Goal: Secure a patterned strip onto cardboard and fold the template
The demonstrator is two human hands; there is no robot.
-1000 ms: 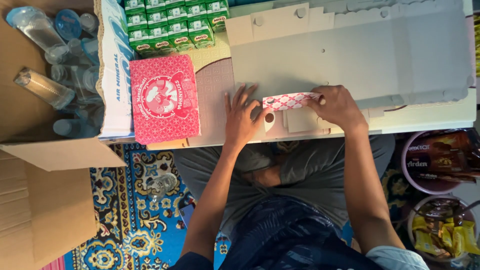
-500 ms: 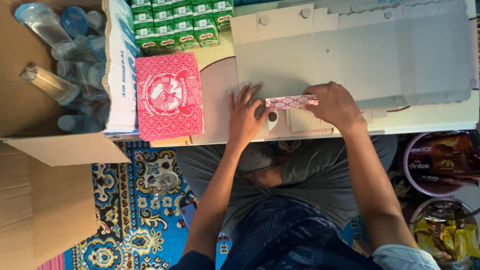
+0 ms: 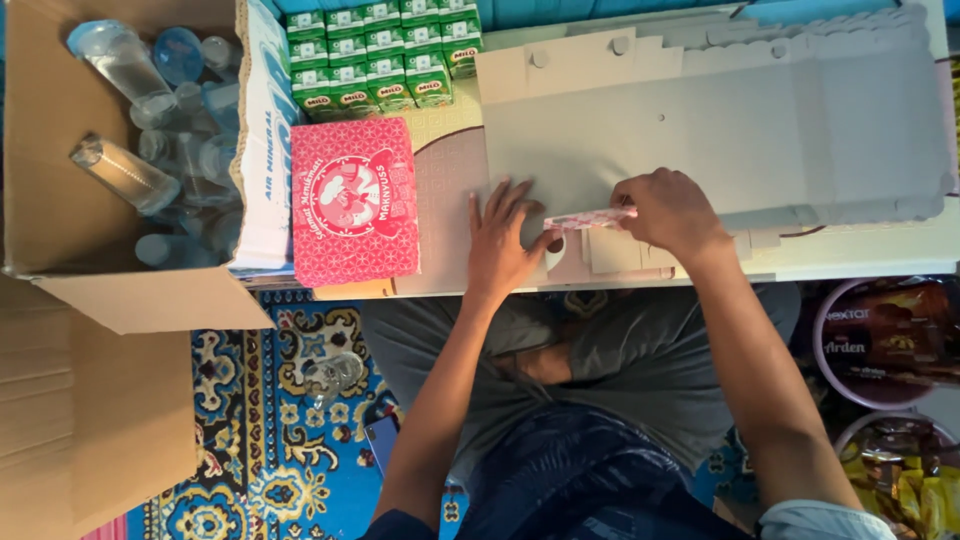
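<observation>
My left hand [image 3: 502,240] lies flat, fingers spread, on an unfolded grey cardboard box blank [image 3: 700,130] on the low table. My right hand [image 3: 668,208] pinches a pink patterned flap [image 3: 590,218] of that blank, folded up on edge between the two hands; the left thumb touches its near end. A closed pink patterned box [image 3: 352,200] lies just left of my left hand.
Several green drink cartons [image 3: 375,50] stand behind the pink box. An open brown carton [image 3: 120,150] at left holds several clear water bottles. Round snack tins [image 3: 885,340] and snack packets sit at right. My lap and a patterned blue rug [image 3: 260,420] lie below the table edge.
The pink flap has tipped from lying broad to standing narrow on edge. My right hand has closed over its right end and my left hand has slid closer to it.
</observation>
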